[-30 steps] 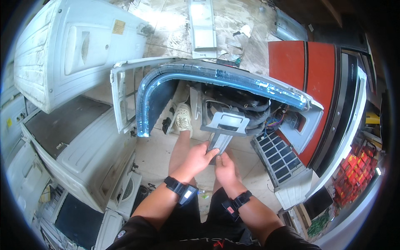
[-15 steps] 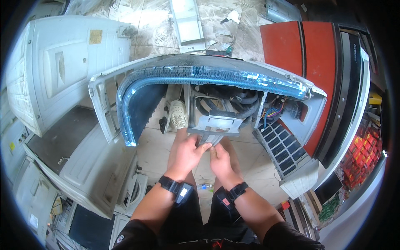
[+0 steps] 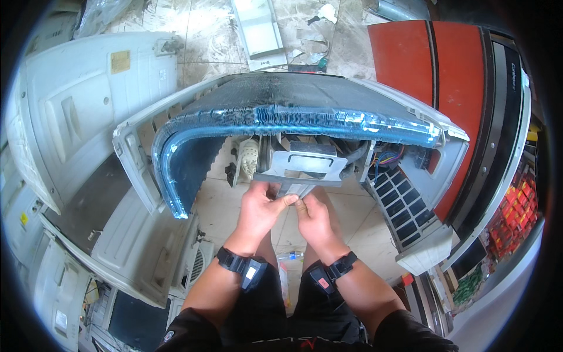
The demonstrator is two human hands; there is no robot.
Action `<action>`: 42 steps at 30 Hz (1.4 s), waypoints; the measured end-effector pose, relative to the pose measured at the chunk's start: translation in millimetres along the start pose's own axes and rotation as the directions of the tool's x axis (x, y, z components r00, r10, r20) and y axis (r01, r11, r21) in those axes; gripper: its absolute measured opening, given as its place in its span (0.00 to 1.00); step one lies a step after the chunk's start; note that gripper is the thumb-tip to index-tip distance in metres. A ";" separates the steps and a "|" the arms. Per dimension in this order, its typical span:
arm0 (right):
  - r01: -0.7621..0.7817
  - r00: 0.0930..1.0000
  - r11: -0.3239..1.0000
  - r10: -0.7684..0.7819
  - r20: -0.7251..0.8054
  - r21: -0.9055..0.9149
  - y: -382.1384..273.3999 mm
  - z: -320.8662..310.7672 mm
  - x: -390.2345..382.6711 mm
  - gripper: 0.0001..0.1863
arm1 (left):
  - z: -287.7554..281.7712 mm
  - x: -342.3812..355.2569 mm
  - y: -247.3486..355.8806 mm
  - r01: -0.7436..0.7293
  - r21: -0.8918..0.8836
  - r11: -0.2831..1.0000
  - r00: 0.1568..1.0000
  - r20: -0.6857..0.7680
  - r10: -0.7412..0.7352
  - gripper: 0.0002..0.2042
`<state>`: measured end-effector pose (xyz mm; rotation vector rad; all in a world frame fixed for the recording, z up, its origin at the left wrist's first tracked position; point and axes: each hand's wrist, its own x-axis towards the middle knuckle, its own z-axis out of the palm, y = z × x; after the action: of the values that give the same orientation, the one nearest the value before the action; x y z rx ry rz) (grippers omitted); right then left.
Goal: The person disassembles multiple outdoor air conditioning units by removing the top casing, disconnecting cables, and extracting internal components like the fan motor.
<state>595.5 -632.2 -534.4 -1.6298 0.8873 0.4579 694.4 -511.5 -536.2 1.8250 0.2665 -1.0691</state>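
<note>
Both my hands grip the lower end of a grey metal bracket (image 3: 306, 159), which has a flat plate with a cut-out at its top. My left hand (image 3: 258, 206) is closed on the left side of its stem. My right hand (image 3: 318, 220) pinches the right side, and the two thumbs nearly meet. Beyond the bracket, a curved coil with thin fins (image 3: 281, 122) and blue tubing arches across the opened air-conditioner casing (image 3: 136, 161). Dark hoses behind the bracket are mostly hidden by it.
Coloured wires (image 3: 387, 158) and a dark-celled grille panel (image 3: 404, 205) sit at the casing's right. A light clog (image 3: 248, 157) stands under the coil. White appliance housings (image 3: 111, 88) crowd the left. Red panels (image 3: 404, 64) stand at right. A small bottle (image 3: 290, 256) lies between my legs.
The bracket's plate has come up toward the coil and hides more of the hoses. More of the coil's top face shows. Both hands keep their grip.
</note>
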 end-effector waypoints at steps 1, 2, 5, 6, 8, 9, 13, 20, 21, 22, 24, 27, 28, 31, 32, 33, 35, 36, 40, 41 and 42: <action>0.020 1.000 1.000 -0.020 -0.008 0.016 -2.9 0.7 2.3 0.05 | -0.3 1.6 2.0 0.014 -0.011 1.000 1.000 -0.001 -0.014 0.17; 0.040 0.999 0.999 -0.039 -0.017 0.031 -4.4 1.2 4.3 0.05 | -0.7 3.2 3.9 0.029 -0.022 0.999 1.000 -0.001 -0.029 0.17; 0.067 0.998 0.998 -0.067 -0.015 0.001 -2.9 1.3 8.3 0.06 | -2.9 8.0 10.0 0.015 0.050 0.999 1.000 0.016 -0.016 0.18; 0.093 0.995 0.995 -0.093 -0.017 -0.032 -3.2 0.7 8.2 0.06 | -4.2 8.0 13.5 0.018 0.054 0.998 0.999 0.026 -0.019 0.18; 0.149 0.988 0.983 -0.152 -0.022 -0.103 -3.6 -2.7 8.8 0.06 | -5.0 8.3 23.0 0.017 0.059 0.998 0.999 0.046 -0.020 0.19; 0.142 0.989 0.984 -0.145 -0.019 -0.112 -2.4 -4.2 8.5 0.06 | -3.4 9.2 23.5 0.001 0.046 0.999 0.999 0.047 -0.003 0.19; 0.110 0.994 0.986 -0.110 0.009 -0.125 -2.7 -7.2 8.9 0.08 | 0.9 7.5 21.7 -0.021 0.020 1.000 0.999 0.025 0.021 0.19; 0.141 0.990 0.983 -0.143 -0.015 -0.118 -22.4 -6.1 19.4 0.11 | -0.4 16.0 18.5 -0.001 -0.036 0.999 0.999 -0.037 0.000 0.18; 0.139 0.990 0.980 -0.143 -0.016 -0.143 -23.3 -5.5 19.3 0.11 | -1.0 16.7 18.3 -0.004 -0.042 0.999 0.999 -0.033 0.003 0.19; 0.138 0.990 0.976 -0.143 -0.018 -0.169 -24.8 -5.3 18.6 0.11 | -1.7 17.5 18.8 -0.008 -0.049 0.999 1.000 -0.028 0.007 0.19; 0.146 0.988 0.972 -0.152 -0.018 -0.187 -26.2 -5.5 16.8 0.12 | -2.2 17.3 20.8 0.002 -0.052 0.999 1.000 -0.020 -0.003 0.19; 0.151 0.988 0.971 -0.157 -0.015 -0.187 -25.6 -10.4 10.9 0.12 | 2.2 8.7 21.4 0.049 -0.042 0.998 0.999 -0.007 -0.049 0.20; 0.143 0.989 0.969 -0.149 -0.016 -0.203 -27.3 -13.4 8.5 0.12 | 4.4 5.8 21.0 0.053 -0.069 0.996 0.998 -0.013 -0.054 0.19; 0.140 0.989 0.968 -0.148 -0.021 -0.209 -28.0 -14.3 7.1 0.13 | 9.9 2.0 21.4 0.076 -0.196 0.978 0.997 -0.019 -0.081 0.18; 0.141 0.988 0.969 -0.149 -0.025 -0.203 -27.5 -14.0 6.5 0.13 | 10.8 2.3 23.9 0.090 -0.267 0.960 0.995 -0.013 -0.097 0.18; 0.144 0.988 0.970 -0.151 -0.021 -0.196 -26.6 -14.2 6.8 0.13 | 12.1 2.2 25.0 0.104 -0.336 0.936 0.994 -0.006 -0.113 0.18; 0.151 0.988 0.973 -0.155 -0.012 -0.172 -25.6 -11.1 9.4 0.13 | 13.3 0.6 23.7 0.093 -0.359 0.929 0.994 -0.022 -0.108 0.17; 0.143 0.989 0.977 -0.149 -0.022 -0.155 -27.6 -9.9 8.8 0.12 | 12.6 -0.1 23.0 0.086 -0.370 0.925 0.994 -0.030 -0.105 0.17; 0.121 0.991 0.985 -0.128 -0.048 -0.125 -36.8 -10.5 3.2 0.11 | -3.3 -6.5 53.3 0.121 0.110 0.986 0.992 0.031 -0.125 0.15; 0.118 0.990 0.985 -0.126 -0.056 -0.127 -36.4 -10.8 1.4 0.11 | -7.9 -10.4 66.7 0.090 0.260 0.961 0.996 0.004 -0.095 0.15; 0.119 0.990 0.983 -0.128 -0.061 -0.138 -34.6 -11.1 -0.6 0.10 | -12.4 -15.1 82.5 0.062 0.404 0.912 0.998 -0.017 -0.060 0.15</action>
<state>619.4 -640.9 -508.5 -1.8218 0.8159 0.3827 740.9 -539.3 -470.9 2.1997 0.1076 -1.2322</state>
